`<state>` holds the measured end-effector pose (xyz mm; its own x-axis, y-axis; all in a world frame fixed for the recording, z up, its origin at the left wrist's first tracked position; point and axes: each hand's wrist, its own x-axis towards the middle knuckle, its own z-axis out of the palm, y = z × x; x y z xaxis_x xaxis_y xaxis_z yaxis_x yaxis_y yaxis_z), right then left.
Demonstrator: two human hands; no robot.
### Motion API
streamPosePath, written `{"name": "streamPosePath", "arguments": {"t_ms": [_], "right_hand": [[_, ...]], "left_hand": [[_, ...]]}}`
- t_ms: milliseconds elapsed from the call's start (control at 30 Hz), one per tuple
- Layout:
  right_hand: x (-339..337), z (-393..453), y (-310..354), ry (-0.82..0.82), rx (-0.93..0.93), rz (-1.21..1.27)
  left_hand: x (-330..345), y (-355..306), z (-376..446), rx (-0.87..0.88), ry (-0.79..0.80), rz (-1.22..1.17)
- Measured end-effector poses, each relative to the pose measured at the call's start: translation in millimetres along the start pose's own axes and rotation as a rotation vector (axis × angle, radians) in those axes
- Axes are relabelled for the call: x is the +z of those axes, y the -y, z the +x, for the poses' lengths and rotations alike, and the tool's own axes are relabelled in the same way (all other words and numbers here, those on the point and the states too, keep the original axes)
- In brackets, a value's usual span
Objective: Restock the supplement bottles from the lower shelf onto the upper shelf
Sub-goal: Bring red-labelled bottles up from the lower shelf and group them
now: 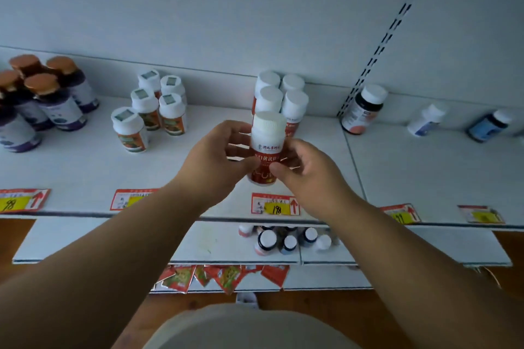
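Here, red supplement bottle [266, 147] upright between both hands, left hand [215, 156] and right hand [304, 170] gripping its sides.

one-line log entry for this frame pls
stage: placing | held: red-label bottle | hands: left hand + right hand gripping | target: upper shelf, ahead of matching bottles

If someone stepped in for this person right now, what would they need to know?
Both hands hold one red-label bottle over the upper shelf: left hand and right hand pinch its sides.
Done: four matching bottles already stand behind it, by the back wall.
Left: set this one down in front of them above the 198 tag, then bring up the bottles on the lower shelf.
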<state>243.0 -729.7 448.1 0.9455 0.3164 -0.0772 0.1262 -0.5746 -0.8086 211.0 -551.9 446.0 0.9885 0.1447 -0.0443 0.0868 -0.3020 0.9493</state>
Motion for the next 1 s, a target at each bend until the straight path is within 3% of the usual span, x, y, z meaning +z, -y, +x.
{"name": "streamPosePath", "arguments": {"t_ms": [200, 567, 733, 1000], "right_hand": [[2, 54, -29, -0.009, -0.059, -0.153], [12, 67, -31, -0.120, -0.049, -0.116], [23, 29, -24, -0.207, 0.011, -0.136], [76, -69, 13, -0.310, -0.013, -0.159]], "left_hand": [[27, 8, 44, 0.033, -0.071, 0.245], [33, 19, 67, 0.015, -0.124, 0.363], [23, 25, 33, 0.018, -0.135, 0.361], [-18, 39, -70, 0.229, -0.022, 0.378]]}}
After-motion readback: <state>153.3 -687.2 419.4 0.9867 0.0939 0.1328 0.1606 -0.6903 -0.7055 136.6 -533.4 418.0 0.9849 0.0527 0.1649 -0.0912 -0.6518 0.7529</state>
